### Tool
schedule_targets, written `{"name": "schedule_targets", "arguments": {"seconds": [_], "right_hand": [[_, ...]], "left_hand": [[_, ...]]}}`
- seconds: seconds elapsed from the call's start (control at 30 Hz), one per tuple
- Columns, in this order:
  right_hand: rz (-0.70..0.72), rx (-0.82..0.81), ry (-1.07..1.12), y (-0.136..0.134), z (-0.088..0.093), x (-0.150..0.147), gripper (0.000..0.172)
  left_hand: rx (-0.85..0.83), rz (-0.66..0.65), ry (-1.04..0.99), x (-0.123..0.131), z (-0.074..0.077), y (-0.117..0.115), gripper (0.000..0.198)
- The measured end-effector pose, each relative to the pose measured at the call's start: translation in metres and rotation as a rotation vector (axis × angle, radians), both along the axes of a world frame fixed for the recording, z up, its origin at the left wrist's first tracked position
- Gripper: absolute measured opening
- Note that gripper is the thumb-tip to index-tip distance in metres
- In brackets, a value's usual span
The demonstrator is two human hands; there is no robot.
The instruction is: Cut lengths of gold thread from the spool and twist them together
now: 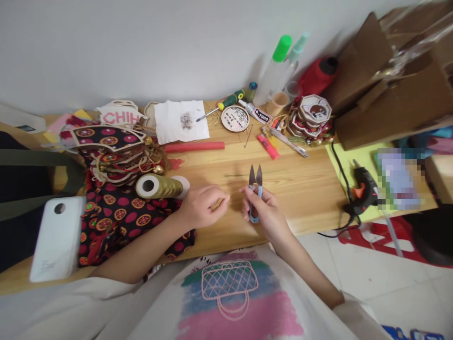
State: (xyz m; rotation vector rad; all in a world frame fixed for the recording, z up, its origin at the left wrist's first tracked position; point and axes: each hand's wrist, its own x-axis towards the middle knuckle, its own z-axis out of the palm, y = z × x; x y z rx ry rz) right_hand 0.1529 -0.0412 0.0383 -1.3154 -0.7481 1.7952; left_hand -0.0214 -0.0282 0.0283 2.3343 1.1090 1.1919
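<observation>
In my right hand (264,205) is a pair of blue-handled thread snips (255,189), their two dark blades apart and pointing away from me. My left hand (205,205) is closed in a pinch just left of the snips, over the table (304,189). Whatever lies between its fingertips is too small to make out. Beside that hand, on the left, a spool of olive-gold thread (164,187) lies on its side on dark fruit-patterned cloth (130,217). A thin dark strand (244,175) lies on the wood beyond my hands.
Stacked fabric-covered ornaments (109,146) stand at left, near a white power bank (58,238). Behind lie a red stick (194,147), a screwdriver (222,105), a round wooden plaque (235,118) and a glue tube (258,113). At right are a glue gun (364,186) and cardboard box (389,94).
</observation>
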Motion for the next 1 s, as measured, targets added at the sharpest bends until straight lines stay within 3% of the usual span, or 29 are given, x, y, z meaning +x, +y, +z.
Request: {"name": "schedule_targets", "arguments": {"seconds": [0.33, 0.53, 0.63, 0.77, 1.0], "right_hand": [[0.108, 0.124, -0.076, 0.007, 0.003, -0.010, 0.035], [0.183, 0.185, -0.090, 0.008, 0.003, -0.007, 0.037], [0.226, 0.210, -0.079, 0.009, 0.005, -0.008, 0.035], [0.303, 0.281, -0.031, 0.012, 0.015, -0.014, 0.031], [0.290, 0.410, 0.059, 0.030, 0.042, -0.029, 0.033]], "left_hand": [[-0.018, 0.016, 0.077, 0.000, 0.001, -0.001, 0.011], [0.011, -0.002, 0.298, -0.003, 0.008, 0.000, 0.020], [0.078, -0.052, 0.499, -0.006, 0.025, 0.000, 0.025], [0.048, -0.037, 0.721, -0.019, 0.062, -0.004, 0.027], [-0.146, 0.062, 0.700, -0.060, 0.117, 0.012, 0.037]]}}
